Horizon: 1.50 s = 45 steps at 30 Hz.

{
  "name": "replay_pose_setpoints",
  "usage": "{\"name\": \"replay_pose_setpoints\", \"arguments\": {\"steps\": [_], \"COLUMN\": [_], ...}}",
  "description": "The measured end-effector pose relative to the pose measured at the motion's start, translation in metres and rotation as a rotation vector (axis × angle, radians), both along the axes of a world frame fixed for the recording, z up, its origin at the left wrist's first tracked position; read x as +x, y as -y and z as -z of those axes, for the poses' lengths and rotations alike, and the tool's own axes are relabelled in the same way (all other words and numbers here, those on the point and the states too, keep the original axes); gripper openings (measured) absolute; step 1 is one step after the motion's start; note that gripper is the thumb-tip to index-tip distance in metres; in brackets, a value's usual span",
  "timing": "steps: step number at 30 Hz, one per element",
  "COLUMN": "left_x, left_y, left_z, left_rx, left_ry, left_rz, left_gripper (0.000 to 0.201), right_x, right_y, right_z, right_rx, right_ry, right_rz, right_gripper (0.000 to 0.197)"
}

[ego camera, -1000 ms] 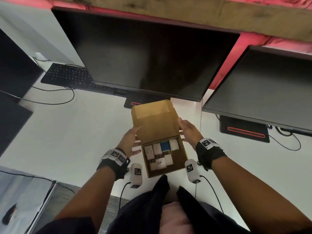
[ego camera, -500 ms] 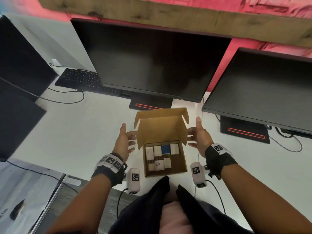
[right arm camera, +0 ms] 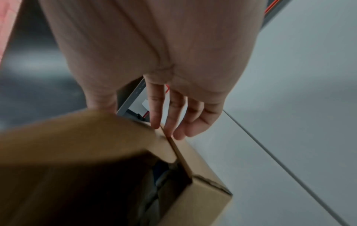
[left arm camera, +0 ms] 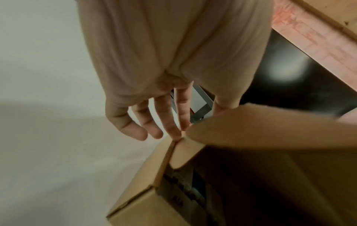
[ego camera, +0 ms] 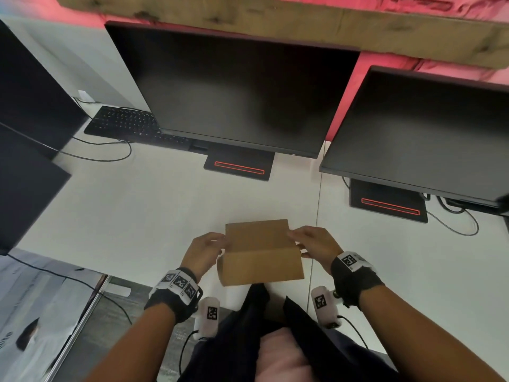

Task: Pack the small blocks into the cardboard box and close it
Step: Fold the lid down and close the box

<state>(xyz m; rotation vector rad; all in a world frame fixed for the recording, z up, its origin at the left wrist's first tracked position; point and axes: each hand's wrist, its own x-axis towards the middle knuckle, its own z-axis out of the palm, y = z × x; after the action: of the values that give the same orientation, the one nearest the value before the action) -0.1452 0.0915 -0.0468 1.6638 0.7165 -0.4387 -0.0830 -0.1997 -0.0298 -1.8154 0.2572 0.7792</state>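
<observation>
The brown cardboard box stands on the white table right in front of me. Its lid is folded down over the opening but stays raised at the near edge. My left hand is at the lid's left edge, thumb on top, and its straight fingers touch the side flap at the box corner. My right hand mirrors it on the right, its fingers against the right flap. Small blocks show dimly inside under the lid, also blocks in the right wrist view. The head view hides them.
Two dark monitors on stands rise behind the box. A black keyboard with cables lies at the back left. The table's near edge runs at lower left, and a seam crosses the table to the right of the box.
The lid stood upright and open, with the blocks showing. Both hands have brought it down toward me over the box, and the blocks are now covered in the head view.
</observation>
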Motion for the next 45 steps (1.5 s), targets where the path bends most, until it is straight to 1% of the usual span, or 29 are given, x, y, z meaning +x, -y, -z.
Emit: {"name": "replay_pose_setpoints", "arguments": {"steps": [1, 2, 4, 7, 11, 15, 18, 20, 23, 24, 27, 29, 31, 36, 37, 40, 42, 43, 44, 45], "left_x": [-0.002, -0.005, -0.011, -0.019, -0.020, -0.010, 0.002, 0.011, 0.023, 0.027, 0.037, 0.042, 0.047, 0.057, 0.059, 0.067, 0.074, 0.077, 0.082, 0.086], "left_y": [0.001, 0.001, 0.004, 0.012, 0.019, 0.028, 0.042, 0.052, 0.066, 0.070, 0.080, 0.084, 0.087, 0.090, 0.091, 0.092, 0.092, 0.092, 0.092, 0.093], "left_z": [0.003, 0.007, 0.013, 0.016, 0.018, 0.017, 0.016, 0.015, 0.014, 0.014, 0.016, 0.018, 0.020, 0.021, 0.020, 0.020, 0.019, 0.019, 0.020, 0.021], "left_rx": [0.053, 0.107, 0.193, 0.241, 0.253, 0.242, 0.227, 0.208, 0.186, 0.185, 0.199, 0.226, 0.243, 0.299, 0.311, 0.333, 0.337, 0.340, 0.344, 0.348], "left_ry": [0.017, 0.017, -0.005, 0.000, -0.011, -0.059, -0.058, -0.055, -0.063, -0.062, -0.048, -0.026, -0.015, 0.012, 0.014, 0.009, 0.003, -0.005, -0.010, -0.014], "left_rz": [0.040, 0.086, 0.168, 0.201, 0.194, 0.201, 0.179, 0.164, 0.191, 0.201, 0.237, 0.266, 0.279, 0.327, 0.337, 0.361, 0.382, 0.392, 0.399, 0.406], "left_gripper": [0.019, 0.017, 0.030, 0.045, 0.046, 0.037, 0.034, 0.033, 0.033, 0.033, 0.034, 0.036, 0.036, 0.040, 0.040, 0.043, 0.042, 0.041, 0.040, 0.039], "right_x": [-0.003, -0.007, -0.014, -0.026, -0.036, -0.039, -0.038, -0.038, -0.038, -0.038, -0.039, -0.039, -0.039, -0.032, -0.029, -0.020, -0.013, -0.009, -0.005, 0.000], "right_y": [0.001, 0.002, 0.004, 0.009, 0.013, 0.019, 0.029, 0.036, 0.049, 0.053, 0.059, 0.061, 0.062, 0.074, 0.072, 0.068, 0.068, 0.068, 0.068, 0.067], "right_z": [0.003, 0.008, 0.017, 0.031, 0.040, 0.038, 0.036, 0.034, 0.030, 0.030, 0.030, 0.031, 0.031, 0.056, 0.052, 0.039, 0.038, 0.038, 0.039, 0.039], "right_rx": [-0.047, -0.109, -0.223, -0.319, -0.354, -0.227, -0.218, -0.198, -0.186, -0.191, -0.239, -0.283, -0.286, -0.281, -0.290, -0.348, -0.400, -0.415, -0.423, -0.443], "right_ry": [0.061, 0.110, 0.133, 0.075, -0.020, -0.051, -0.040, -0.050, -0.039, -0.036, -0.001, 0.022, 0.018, 0.029, 0.029, 0.034, 0.059, 0.074, 0.093, 0.125], "right_rz": [-0.047, -0.102, -0.194, -0.231, -0.236, -0.208, -0.194, -0.121, -0.040, -0.016, 0.034, 0.032, 0.046, 0.071, 0.067, 0.037, 0.055, 0.084, 0.111, 0.118], "right_gripper": [0.032, 0.031, 0.042, 0.049, 0.053, 0.045, 0.034, 0.029, 0.007, 0.004, 0.006, 0.011, 0.015, 0.033, 0.032, 0.020, 0.018, 0.021, 0.028, 0.039]}}
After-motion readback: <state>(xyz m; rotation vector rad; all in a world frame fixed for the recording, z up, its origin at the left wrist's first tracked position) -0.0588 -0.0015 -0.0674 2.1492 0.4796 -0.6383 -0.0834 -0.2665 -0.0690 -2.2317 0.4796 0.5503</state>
